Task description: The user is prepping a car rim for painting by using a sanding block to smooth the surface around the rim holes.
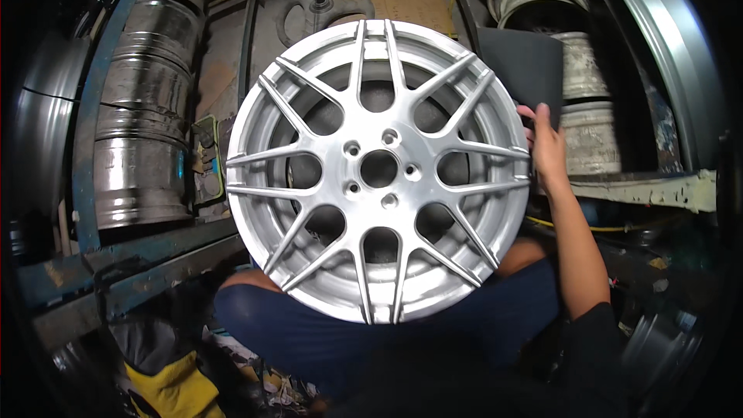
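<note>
A silver multi-spoke car wheel rim (340,159) stands face toward me in front of my lap, its centre bore and bolt holes showing. My right hand (548,151) is at the rim's right edge, closed on a sheet of dark grey sandpaper (522,62), with the thumb pointing up along its lower part. The sheet sticks up beyond the hand, its left side close to or behind the rim's outer edge. Whether the fingers also touch the rim cannot be made out. My left hand is out of view.
Stacked metal wheel barrels (147,116) fill a blue-framed rack at left, and more dirty rims (592,131) are stacked at right. Behind the silver rim lie a steering-wheel-shaped handwheel (290,27) and cardboard (414,4). A yellow and grey cloth item (178,383) lies at lower left.
</note>
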The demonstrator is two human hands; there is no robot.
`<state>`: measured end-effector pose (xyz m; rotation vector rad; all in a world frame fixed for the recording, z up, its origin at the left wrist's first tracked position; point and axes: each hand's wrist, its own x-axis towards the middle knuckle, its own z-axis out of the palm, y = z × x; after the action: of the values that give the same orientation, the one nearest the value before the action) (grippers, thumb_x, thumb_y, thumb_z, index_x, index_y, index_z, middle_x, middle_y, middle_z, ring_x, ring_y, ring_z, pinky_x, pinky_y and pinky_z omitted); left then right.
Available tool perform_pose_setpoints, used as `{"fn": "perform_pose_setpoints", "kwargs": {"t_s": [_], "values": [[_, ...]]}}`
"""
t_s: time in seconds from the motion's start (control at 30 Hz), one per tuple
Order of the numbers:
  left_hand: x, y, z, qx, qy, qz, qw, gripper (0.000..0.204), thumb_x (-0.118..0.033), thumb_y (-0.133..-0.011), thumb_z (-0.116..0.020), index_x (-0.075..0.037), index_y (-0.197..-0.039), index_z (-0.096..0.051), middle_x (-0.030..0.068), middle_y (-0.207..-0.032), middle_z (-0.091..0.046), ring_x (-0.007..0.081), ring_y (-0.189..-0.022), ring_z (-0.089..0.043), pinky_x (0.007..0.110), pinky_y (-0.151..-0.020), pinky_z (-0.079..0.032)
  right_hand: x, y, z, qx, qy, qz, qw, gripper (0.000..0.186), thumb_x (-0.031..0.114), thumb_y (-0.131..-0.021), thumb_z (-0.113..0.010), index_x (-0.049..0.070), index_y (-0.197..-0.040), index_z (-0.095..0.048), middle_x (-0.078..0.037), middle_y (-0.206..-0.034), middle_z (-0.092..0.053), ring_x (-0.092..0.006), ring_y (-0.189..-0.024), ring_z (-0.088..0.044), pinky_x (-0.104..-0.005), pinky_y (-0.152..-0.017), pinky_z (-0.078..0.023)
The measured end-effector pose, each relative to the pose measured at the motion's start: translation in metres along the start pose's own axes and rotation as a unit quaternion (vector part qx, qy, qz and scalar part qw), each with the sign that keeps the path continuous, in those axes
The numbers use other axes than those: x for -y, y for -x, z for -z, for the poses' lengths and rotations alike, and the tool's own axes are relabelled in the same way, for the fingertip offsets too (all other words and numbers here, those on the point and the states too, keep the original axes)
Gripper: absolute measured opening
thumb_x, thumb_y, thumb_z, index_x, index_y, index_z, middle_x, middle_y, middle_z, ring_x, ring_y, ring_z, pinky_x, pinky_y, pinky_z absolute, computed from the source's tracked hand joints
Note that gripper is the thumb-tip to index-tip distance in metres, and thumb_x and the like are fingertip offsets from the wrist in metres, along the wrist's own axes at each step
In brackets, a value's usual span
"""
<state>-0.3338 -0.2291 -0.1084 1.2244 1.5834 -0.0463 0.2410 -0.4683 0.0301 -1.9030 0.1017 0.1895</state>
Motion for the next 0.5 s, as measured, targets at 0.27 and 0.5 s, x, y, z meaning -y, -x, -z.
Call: {"fn": "perform_pose_setpoints", "kwargs": {"t_s": [0.27, 0.5], "values": [[-0.043, -0.063, -0.016, -0.006, -0.024, 0.017, 1.0, 0.037, -0.027, -0.104, -0.046, 0.003, -0.114, -0.063, 0.0094, -0.097, -0.067, 0.0184, -0.08, -0.063, 0.031, -0.07, -0.05, 0.014, -0.026, -0.01, 0.004, 0.028, -0.011, 1.0, 0.069, 0.062, -0.104, -0.032, 0.004, -0.111, -0.069, -0.006, -0.076, -0.07, -0.0101, -0.066, -0.061, -0.023, -0.069, -0.046], [-0.075, -0.103, -0.026, 0.005, -0.035, 0.062, 0.997, 0.037, -0.028, -0.104, -0.045, 0.003, -0.113, -0.063, 0.0093, -0.093, -0.067, 0.0181, -0.076, -0.062, 0.031, -0.067, -0.05, 0.015, -0.044, -0.018, -0.068, 0.062, 0.037, 0.995, 0.063, 0.058, -0.105, -0.035, 0.004, -0.091, -0.064, -0.003, -0.069, -0.061, -0.0101, -0.061, -0.054, -0.0237, -0.066, -0.041]]}}
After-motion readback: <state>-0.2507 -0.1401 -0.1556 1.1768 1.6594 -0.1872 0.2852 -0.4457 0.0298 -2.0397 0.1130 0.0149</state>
